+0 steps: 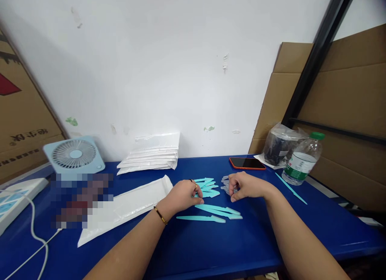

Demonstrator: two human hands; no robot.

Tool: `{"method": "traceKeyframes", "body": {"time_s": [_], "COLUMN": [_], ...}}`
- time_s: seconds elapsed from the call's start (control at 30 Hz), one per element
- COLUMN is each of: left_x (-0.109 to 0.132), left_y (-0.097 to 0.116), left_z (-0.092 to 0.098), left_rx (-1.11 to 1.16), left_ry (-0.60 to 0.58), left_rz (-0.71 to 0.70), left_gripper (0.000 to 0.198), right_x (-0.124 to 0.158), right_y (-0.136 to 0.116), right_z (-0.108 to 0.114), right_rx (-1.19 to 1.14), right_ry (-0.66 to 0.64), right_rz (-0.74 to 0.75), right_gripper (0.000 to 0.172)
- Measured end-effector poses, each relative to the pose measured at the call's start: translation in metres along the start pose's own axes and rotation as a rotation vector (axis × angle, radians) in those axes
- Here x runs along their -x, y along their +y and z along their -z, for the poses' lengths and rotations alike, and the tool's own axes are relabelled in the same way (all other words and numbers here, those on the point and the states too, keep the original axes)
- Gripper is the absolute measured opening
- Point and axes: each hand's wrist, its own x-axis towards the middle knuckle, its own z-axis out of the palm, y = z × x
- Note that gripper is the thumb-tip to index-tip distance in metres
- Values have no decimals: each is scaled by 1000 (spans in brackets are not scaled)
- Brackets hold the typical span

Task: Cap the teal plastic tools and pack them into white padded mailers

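My left hand [183,195] is closed, thumb and fingers pinching at the handle end of a teal eyebrow razor [208,194] in a small pile. More of these razors stick out beyond the fingers. Just in front of the pile, several loose teal razors [200,219] lie roughly side by side on the blue table [217,248]. My right hand [245,185] is curled with thumb and fingertips drawn together at a cluster of clear plastic pieces [224,184], which look like blade caps. Whatever it grips is hidden by the fingers. A single teal razor [291,188] lies apart at the right.
A white padded mailer [129,205] lies left of my left hand, with a stack of mailers [150,153] behind. A blue fan [75,153] and power strip [18,203] stand left. Phone [247,163], bagged dark item [276,147] and water bottle [303,161] are at right.
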Motion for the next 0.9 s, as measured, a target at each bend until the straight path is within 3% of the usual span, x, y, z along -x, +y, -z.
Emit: {"method": "traceKeyframes", "body": {"time_s": [0.1,0.2,0.37,0.5,0.6,0.67,0.77,0.9], "left_x": [0,0,2,4,4,4,3,4], "left_y": [6,4,-8,-9,0,7,11,7], "left_z": [-8,-11,2,12,8,1,-6,-3], "left_rx": [10,23,-10,-22,18,1,-48,-33], "left_ry": [-60,-90,-63,49,9,-51,-93,-138], "left_rz": [25,83,171,200,71,25,66,132], "left_gripper": [15,16,17,24,32,27,19,19], "right_x": [-4,-6,-3,4,7,6,1,-5], "right_y": [-12,-18,-6,1,-9,-19,-29,-23], "right_z": [-7,-12,-6,4,6,2,-9,-19], "right_rx": [41,58,71,40,37,47,100,137], "right_ry": [-135,-168,-78,62,11,-77,-175,-149], "right_rz": [46,40,-70,-194,-124,-44,35,48], "right_gripper": [32,29,20,30,33,33,34,31]}}
